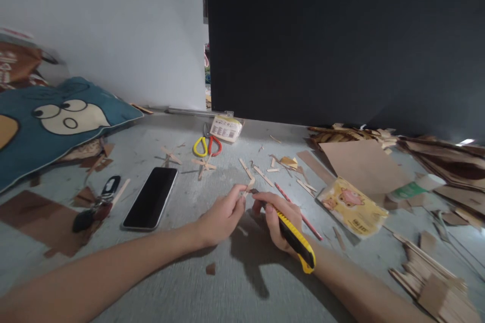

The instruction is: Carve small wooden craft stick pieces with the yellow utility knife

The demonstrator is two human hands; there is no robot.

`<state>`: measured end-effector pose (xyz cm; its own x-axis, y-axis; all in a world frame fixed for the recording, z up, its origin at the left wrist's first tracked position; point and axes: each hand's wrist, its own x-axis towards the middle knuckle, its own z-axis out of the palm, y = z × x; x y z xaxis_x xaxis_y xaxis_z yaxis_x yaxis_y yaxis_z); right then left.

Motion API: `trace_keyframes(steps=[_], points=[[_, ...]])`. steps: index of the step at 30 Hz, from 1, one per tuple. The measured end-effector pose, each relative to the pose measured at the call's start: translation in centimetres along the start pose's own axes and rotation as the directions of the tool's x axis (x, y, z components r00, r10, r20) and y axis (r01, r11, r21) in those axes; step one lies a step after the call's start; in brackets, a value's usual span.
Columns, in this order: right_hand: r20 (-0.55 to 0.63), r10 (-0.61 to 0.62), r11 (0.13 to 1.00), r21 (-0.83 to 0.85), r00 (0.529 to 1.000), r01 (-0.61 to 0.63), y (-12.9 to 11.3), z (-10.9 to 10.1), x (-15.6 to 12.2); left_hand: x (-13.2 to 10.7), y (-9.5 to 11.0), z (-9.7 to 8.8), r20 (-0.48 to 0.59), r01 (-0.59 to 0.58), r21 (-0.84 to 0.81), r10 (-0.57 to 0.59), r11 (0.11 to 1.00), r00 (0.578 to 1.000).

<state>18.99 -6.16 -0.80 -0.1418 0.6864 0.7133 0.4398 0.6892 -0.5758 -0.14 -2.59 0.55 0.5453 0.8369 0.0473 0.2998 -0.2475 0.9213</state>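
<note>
One knife (297, 241) and one wood stick (250, 181) in hand, centre.
Left hand (224, 216): fingers pinched on the stick. Right hand (282, 218): closed around the knife, tip near the stick; contact cannot be told. Nearby, counted: one phone (151, 199) to the left, one red pencil (312, 228) beside the right hand, one pair of scissors (211, 145) beyond, two packets (352, 207), one cushion (71, 121) far left.

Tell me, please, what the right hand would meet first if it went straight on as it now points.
Led by its utility knife, the right hand would probably first meet the thin wooden piece in the left hand; depth is unclear, so that hand's fingertips might come first.
</note>
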Motion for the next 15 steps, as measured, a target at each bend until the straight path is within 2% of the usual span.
trace_keyframes(steps=[5,15], points=[[0.030,-0.096,0.995,0.026,0.995,0.096,-0.25,-0.19,0.22,-0.16,0.04,0.05,0.014,-0.007,-0.005,0.007,1.000,1.000],[0.049,-0.097,0.995,-0.015,0.994,0.098,-0.66,-0.23,0.54,-0.03,-0.28,0.03,0.012,-0.023,0.015,0.022,1.000,1.000]])
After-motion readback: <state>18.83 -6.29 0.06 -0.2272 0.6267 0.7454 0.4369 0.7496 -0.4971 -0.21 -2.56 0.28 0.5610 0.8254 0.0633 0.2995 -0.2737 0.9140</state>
